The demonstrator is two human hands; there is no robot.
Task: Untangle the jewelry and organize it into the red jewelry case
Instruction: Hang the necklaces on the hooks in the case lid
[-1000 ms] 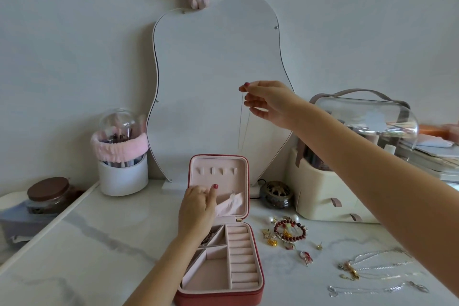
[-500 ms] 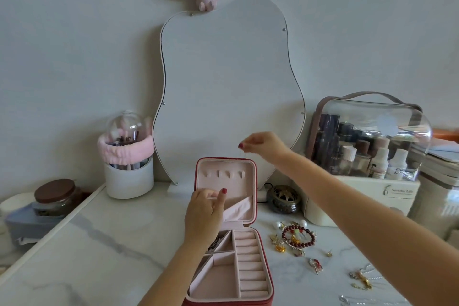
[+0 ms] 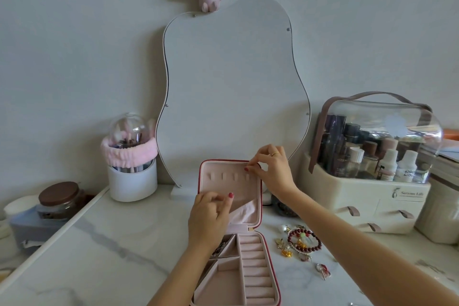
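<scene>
Open red jewelry case with pink lining (image 3: pixel 259 208) stands on the white marble desk (image 3: pixel 104 251). Right hand (image 3: pixel 272 171) pinches at the lid's hooks; any chain is too fine to see. Left hand (image 3: pixel 211 218) holds the lid pocket. Chains are light, limp, snag-prone: grip at the clasp.

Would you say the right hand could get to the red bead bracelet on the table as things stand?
Probably yes. The red bead bracelet lies uncovered on the marble table, right of the red jewelry case, just beside the right forearm; the right hand, pinching at the lid, would first let go.
</scene>
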